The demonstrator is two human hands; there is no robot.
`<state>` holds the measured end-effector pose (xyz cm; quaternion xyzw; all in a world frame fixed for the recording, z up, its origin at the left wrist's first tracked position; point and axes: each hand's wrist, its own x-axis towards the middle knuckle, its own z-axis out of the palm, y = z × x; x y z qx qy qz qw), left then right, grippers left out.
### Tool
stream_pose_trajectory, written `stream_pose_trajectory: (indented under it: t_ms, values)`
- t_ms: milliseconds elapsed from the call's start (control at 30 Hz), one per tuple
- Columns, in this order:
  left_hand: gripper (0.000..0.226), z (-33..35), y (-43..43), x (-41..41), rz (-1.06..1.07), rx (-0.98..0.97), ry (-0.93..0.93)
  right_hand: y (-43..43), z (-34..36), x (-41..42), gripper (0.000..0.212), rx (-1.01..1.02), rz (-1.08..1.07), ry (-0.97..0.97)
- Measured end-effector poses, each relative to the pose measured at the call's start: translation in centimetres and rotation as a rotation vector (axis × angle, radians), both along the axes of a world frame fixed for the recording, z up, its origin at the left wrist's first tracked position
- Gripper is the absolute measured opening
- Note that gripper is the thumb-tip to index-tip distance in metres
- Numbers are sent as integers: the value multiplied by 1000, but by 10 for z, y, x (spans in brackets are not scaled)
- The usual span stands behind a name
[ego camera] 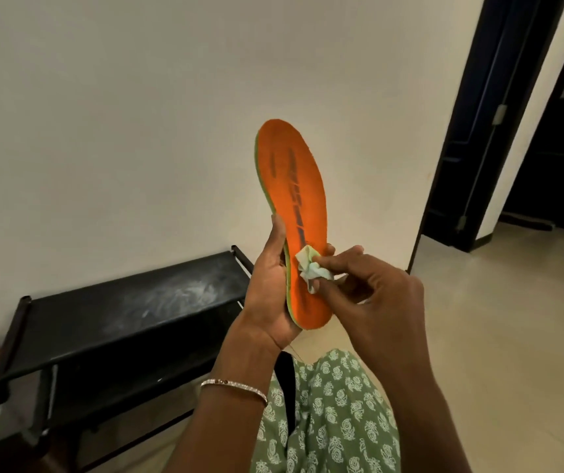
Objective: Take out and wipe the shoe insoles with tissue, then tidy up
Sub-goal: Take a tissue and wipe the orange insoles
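An orange insole (294,186) with a green edge and dark print stands upright in front of me, toe end up. My left hand (270,288) grips its heel end, thumb along the left edge and fingers wrapped behind. My right hand (369,288) pinches a crumpled pale tissue (311,271) and presses it against the insole's lower orange face, near the heel. No shoe is in view.
A black shoe rack (127,312) with a dusty top shelf stands against the white wall at lower left. My knee in green patterned cloth (328,414) is below the hands. Beige floor tiles (495,319) run right toward a dark door frame (478,131).
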<state>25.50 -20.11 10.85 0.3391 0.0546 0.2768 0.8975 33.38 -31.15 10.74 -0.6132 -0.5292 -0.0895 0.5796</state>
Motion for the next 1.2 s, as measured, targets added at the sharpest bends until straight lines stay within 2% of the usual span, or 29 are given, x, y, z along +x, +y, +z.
stream_pose_trajectory:
  t_ms: [167, 233, 400, 467, 600, 700, 833, 933, 1067, 1200]
  values:
    - [78, 0, 2, -10, 4, -37, -87, -12, 5, -7, 22, -201, 239, -17]
    - [76, 2, 1, -10, -3, -38, -102, -7, 3, -4, 22, -187, 181, -76]
    - [73, -3, -5, 2, -69, -33, -61, 12, -3, -4, 23, 6, -172, -195]
    - [75, -6, -4, 2, -80, -49, -57, 6, -1, -3, 22, -39, -133, -233]
    - [82, -8, 3, -7, -85, -39, -79, -9, 5, -3, 18, -237, 95, -273]
    - [82, -6, 1, -8, -81, -27, -74, -4, 3, -4, 18, -180, 27, -321]
    - [74, -8, -8, -5, -32, -51, -76, 13, -7, -8, 23, -23, -141, -229]
    - [77, -14, -2, -8, -45, -69, -68, 10, -8, -7, 22, -78, -55, -271]
    - [85, -17, 11, -11, -74, -72, -87, -8, 2, -1, 20, -304, 182, -278]
    - [83, -17, 5, -6, -93, -47, -83, 1, -2, -3, 23, -181, 44, -265]
